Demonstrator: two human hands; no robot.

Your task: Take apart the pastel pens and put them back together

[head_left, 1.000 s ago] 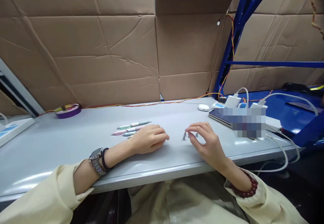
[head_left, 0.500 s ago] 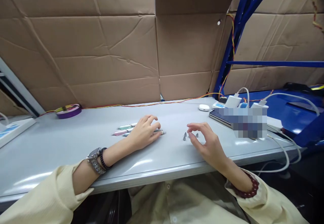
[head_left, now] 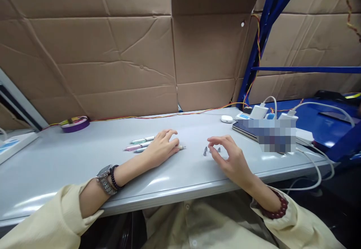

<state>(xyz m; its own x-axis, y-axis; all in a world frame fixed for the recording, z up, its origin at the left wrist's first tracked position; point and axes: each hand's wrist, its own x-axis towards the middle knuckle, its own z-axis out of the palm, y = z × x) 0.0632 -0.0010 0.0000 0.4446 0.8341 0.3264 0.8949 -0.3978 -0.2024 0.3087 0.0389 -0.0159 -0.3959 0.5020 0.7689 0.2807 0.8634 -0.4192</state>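
Observation:
My left hand (head_left: 163, 149) rests on the table over a group of slim pens, its fingers closed round one pen (head_left: 182, 147) whose pointed end sticks out past the fingertips. A green-and-white pen (head_left: 141, 141), a pink-and-white pen (head_left: 134, 147) and a bluish pen (head_left: 139, 150) lie partly under this hand. Farther right, my right hand (head_left: 229, 159) curls thumb and fingers into a pinch at a small grey cone (head_left: 210, 151), mostly hidden by the fingertips. Other small grey cones (head_left: 205, 153) stand close beside the fingertips.
A purple tape roll (head_left: 75, 125) sits at the table's back left. Toward the right are a white earbud case (head_left: 226, 119), a dark flat device (head_left: 244, 132), white chargers (head_left: 258, 112) and loose cables (head_left: 317, 170). Cardboard (head_left: 126, 53) walls the back; a blue frame (head_left: 252, 59) rises right.
The fingers of my left hand have closed in over the pen, covering more of it. My right hand keeps its pinch at the cones. The view shifts very slightly.

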